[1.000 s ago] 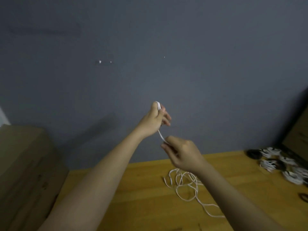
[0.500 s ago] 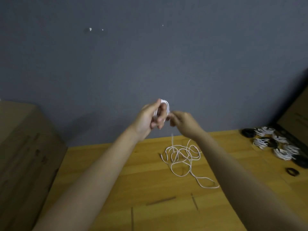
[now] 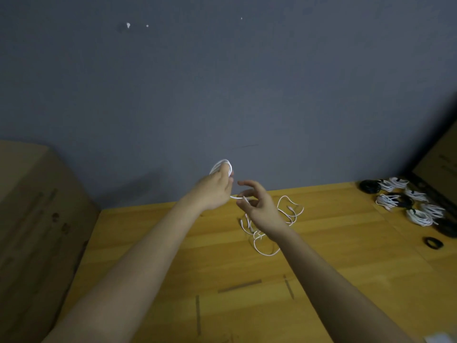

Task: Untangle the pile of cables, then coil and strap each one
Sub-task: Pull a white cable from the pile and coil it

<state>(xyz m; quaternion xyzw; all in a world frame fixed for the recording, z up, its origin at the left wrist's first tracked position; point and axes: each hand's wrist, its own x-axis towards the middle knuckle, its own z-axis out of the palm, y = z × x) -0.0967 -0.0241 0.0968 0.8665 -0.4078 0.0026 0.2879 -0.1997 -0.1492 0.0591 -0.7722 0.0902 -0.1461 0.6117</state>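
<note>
My left hand (image 3: 214,190) is raised above the wooden table (image 3: 173,243) and grips a small coil of white cable (image 3: 223,164) that loops over its fingers. A short run of the same cable passes from the coil to my right hand (image 3: 258,206), which pinches it between thumb and fingers, the other fingers spread. Below and to the right of my right hand, the loose tangle of white cable (image 3: 286,214) lies on the table, partly hidden by that hand and wrist.
Several coiled white and black cables (image 3: 408,201) lie bundled at the table's far right. A black strap ring (image 3: 432,243) lies near them. A cardboard box (image 3: 32,231) stands at the left, another box (image 3: 440,164) at the far right. A grey wall is behind.
My right hand dropped away from the coil and now pinches the trailing cable lower down. The coil in my left hand gained a loop. The view tilted slightly.
</note>
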